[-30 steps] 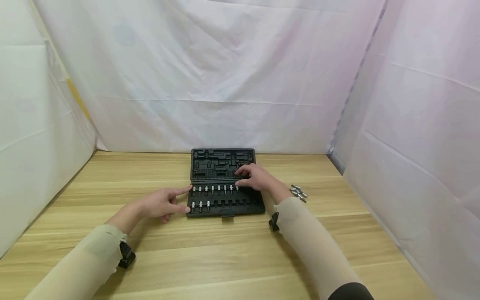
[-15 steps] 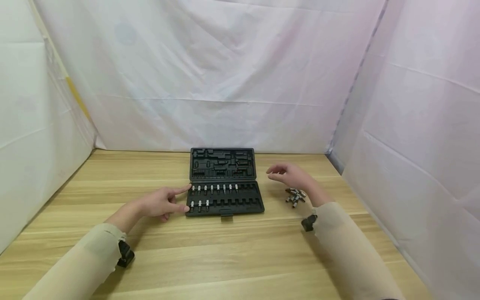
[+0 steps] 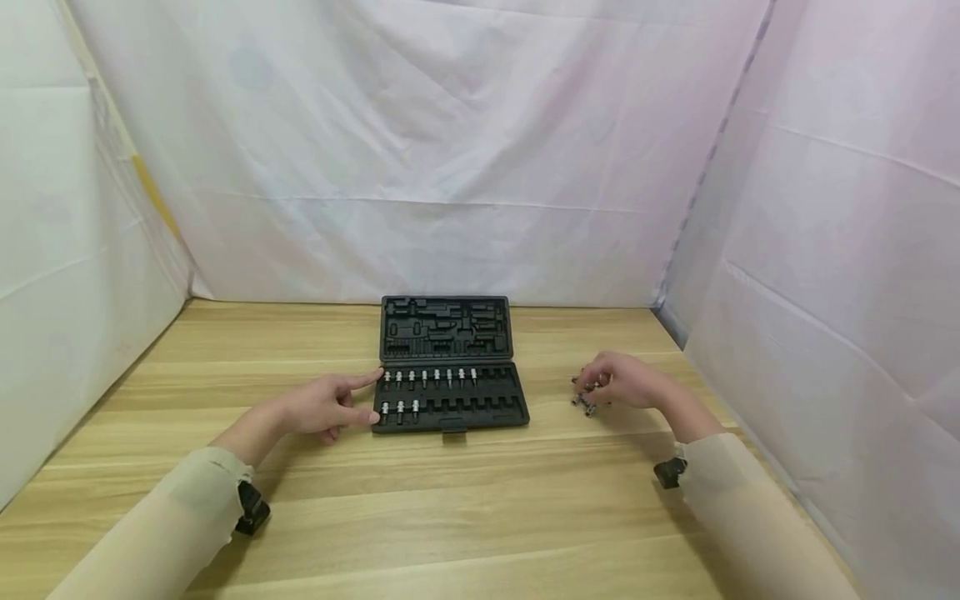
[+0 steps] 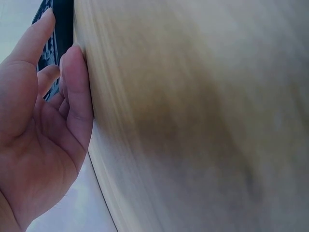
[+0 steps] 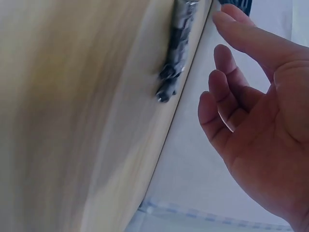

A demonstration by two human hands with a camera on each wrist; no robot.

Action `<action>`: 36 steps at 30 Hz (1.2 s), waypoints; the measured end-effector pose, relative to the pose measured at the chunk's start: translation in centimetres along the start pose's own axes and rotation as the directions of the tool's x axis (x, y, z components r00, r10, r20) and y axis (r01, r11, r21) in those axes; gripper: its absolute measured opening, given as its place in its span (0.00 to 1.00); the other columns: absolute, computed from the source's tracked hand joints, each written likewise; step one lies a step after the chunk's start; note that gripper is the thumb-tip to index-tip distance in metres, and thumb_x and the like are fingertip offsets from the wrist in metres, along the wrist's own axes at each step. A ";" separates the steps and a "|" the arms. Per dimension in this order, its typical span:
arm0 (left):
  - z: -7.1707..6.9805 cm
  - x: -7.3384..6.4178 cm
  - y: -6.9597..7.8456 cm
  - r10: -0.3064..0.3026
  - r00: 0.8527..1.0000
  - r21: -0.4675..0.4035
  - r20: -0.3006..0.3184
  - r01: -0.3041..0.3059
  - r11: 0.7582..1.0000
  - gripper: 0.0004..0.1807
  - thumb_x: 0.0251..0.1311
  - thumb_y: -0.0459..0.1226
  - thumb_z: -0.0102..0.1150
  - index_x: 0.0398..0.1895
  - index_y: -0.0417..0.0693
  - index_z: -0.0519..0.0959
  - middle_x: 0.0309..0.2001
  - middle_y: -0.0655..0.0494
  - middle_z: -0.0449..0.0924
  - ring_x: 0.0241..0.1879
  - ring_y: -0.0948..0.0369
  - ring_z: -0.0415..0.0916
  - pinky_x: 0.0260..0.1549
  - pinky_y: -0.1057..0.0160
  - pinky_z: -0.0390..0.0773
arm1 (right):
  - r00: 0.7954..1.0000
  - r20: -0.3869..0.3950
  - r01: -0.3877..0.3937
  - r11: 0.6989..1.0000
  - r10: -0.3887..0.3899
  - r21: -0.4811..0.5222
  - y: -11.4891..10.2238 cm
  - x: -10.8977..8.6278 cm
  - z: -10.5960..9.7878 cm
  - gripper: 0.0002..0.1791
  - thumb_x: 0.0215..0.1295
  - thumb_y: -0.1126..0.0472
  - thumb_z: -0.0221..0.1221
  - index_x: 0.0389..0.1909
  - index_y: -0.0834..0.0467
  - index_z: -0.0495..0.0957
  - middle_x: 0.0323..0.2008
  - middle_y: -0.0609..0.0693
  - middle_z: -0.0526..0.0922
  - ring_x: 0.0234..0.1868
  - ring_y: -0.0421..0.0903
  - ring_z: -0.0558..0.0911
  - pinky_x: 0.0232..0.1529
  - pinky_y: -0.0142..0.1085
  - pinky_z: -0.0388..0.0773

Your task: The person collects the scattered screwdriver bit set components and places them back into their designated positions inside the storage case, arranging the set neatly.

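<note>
Nothing gripped by right hand (image 3: 626,382): fingers loosely bent, apart, above loose metal bits (image 5: 176,48) on the table (image 3: 450,508), right of the black case (image 3: 491,422); contact unclear. Left hand (image 3: 318,408) also holds nothing, index and thumb spread wide, tips at case's left edge. Case lies open; eight bits back row, three front row.

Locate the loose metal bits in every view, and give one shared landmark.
Head: loose metal bits right of the black case, partly hidden by the right hand.
Left wrist: not in it.
Right wrist: upper middle, left of that hand.
Shared landmark: the wooden tabletop.
</note>
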State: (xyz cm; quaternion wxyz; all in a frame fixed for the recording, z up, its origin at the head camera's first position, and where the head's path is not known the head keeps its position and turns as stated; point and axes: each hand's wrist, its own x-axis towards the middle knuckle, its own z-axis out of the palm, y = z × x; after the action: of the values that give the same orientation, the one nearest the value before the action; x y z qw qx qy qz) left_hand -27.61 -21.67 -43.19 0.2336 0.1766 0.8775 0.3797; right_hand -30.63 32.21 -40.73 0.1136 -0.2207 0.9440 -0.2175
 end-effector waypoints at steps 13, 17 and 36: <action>0.2 -0.1 0.0 0.003 1.000 -0.004 0.004 -0.003 1.000 0.51 0.72 0.53 0.72 0.91 0.60 0.55 0.31 0.54 0.68 0.26 0.59 0.72 0.26 0.60 0.85 | 0.998 0.070 0.005 1.000 -0.005 -0.006 0.5 -1.0 0.6 0.09 0.65 0.64 0.76 0.42 0.45 0.94 0.44 0.48 0.83 0.45 0.45 0.76 0.48 0.39 0.77; 0.2 -0.1 0.1 0.008 1.000 -0.008 0.002 -0.008 1.000 0.50 0.72 0.52 0.72 0.91 0.60 0.55 0.31 0.54 0.67 0.26 0.59 0.72 0.26 0.59 0.85 | 0.997 0.071 0.017 1.000 -0.015 -0.022 0.6 -0.9 0.8 0.09 0.65 0.62 0.77 0.41 0.45 0.94 0.44 0.47 0.84 0.45 0.44 0.77 0.50 0.39 0.78; 0.1 0.1 0.1 0.004 1.000 -0.001 -0.003 -0.004 1.000 0.51 0.72 0.52 0.72 0.91 0.60 0.55 0.31 0.54 0.67 0.25 0.58 0.72 0.26 0.60 0.84 | 0.998 0.036 0.052 0.991 -0.057 0.124 -0.4 -0.2 0.3 0.06 0.74 0.57 0.72 0.48 0.50 0.90 0.48 0.49 0.87 0.46 0.46 0.81 0.45 0.38 0.80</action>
State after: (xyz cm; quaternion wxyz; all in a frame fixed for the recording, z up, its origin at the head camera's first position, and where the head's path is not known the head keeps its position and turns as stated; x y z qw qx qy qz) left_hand -27.60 -21.50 -43.24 0.2315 0.1778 0.8773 0.3811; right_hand -30.19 31.83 -40.80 0.1397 -0.2434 0.9199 -0.2739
